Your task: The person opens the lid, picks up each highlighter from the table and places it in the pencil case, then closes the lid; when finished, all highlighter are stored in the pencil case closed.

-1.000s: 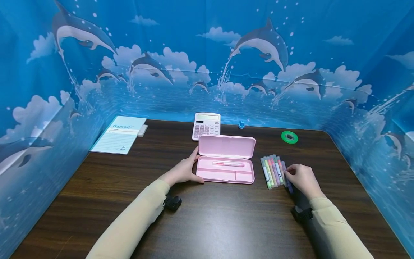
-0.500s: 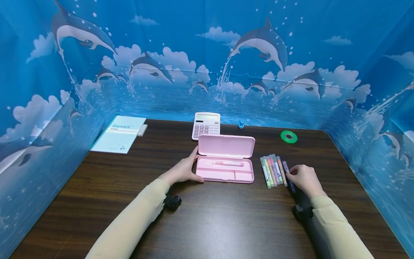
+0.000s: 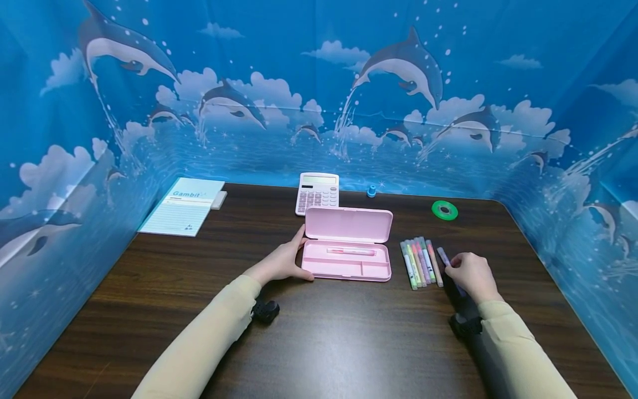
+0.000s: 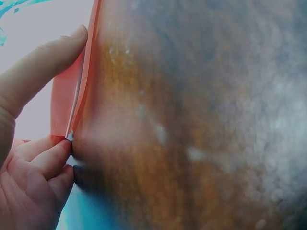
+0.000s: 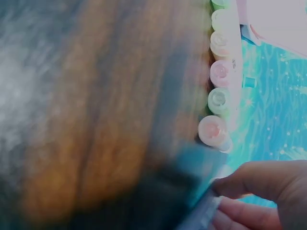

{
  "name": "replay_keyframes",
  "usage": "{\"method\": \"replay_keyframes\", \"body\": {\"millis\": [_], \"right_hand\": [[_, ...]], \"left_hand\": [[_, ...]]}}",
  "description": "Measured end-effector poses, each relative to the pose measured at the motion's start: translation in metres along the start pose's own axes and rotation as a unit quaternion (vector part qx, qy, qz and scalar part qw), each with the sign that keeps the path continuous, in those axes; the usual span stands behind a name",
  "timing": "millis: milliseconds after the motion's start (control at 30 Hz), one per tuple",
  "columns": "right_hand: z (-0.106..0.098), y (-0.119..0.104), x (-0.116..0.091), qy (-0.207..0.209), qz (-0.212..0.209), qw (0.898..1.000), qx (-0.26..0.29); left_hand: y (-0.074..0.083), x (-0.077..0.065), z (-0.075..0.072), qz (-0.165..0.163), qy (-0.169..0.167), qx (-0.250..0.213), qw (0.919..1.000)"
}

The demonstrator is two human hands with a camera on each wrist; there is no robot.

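A pink pencil case [image 3: 349,224] stands with its lid raised. One pink-and-white marker [image 3: 351,251] lies in its long back compartment. My left hand [image 3: 281,261] grips the case's left end, thumb at the front wall; the left wrist view shows the thumb [image 4: 53,60] against the pink side. To the right of the case, several pastel markers [image 3: 421,263] lie in a row. My right hand [image 3: 471,277] pinches a purple marker [image 3: 443,255], tilted and slightly apart from the row. Its lower part is partly hidden by the hand and shadow.
Behind the case is a white calculator [image 3: 317,194]. A small blue object [image 3: 371,191] stands at the back edge, and a green tape roll [image 3: 444,210] lies back right. At the left lie a notepad [image 3: 183,208] and a white block [image 3: 219,200]. A dolphin-print curtain [image 3: 319,100] surrounds the table.
My right hand has drawn the purple marker a little to the right, away from the row, opening a gap. The left hand and the pencil case have stayed put.
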State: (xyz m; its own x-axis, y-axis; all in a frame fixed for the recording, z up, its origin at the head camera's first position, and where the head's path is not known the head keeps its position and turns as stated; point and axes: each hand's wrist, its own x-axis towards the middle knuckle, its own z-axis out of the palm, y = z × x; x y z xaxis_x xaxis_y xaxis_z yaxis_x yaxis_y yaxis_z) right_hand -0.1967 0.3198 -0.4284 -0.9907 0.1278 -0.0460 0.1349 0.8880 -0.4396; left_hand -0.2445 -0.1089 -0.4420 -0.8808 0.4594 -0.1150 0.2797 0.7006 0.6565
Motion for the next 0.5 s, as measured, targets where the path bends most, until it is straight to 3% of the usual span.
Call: {"method": "replay_keyframes", "body": {"millis": [267,500], "right_hand": [[0.0041,0.0016,-0.0004,0.075,-0.041,0.996,-0.012],[0.0032,-0.0072,0.0006,0.074,-0.07,0.994,-0.026]], "left_hand": [[-0.0018,-0.0002,-0.0001,0.002,0.002,0.004,1.0],[-0.0011,-0.0006,0.0,0.004,0.003,0.0,1.0]]}}
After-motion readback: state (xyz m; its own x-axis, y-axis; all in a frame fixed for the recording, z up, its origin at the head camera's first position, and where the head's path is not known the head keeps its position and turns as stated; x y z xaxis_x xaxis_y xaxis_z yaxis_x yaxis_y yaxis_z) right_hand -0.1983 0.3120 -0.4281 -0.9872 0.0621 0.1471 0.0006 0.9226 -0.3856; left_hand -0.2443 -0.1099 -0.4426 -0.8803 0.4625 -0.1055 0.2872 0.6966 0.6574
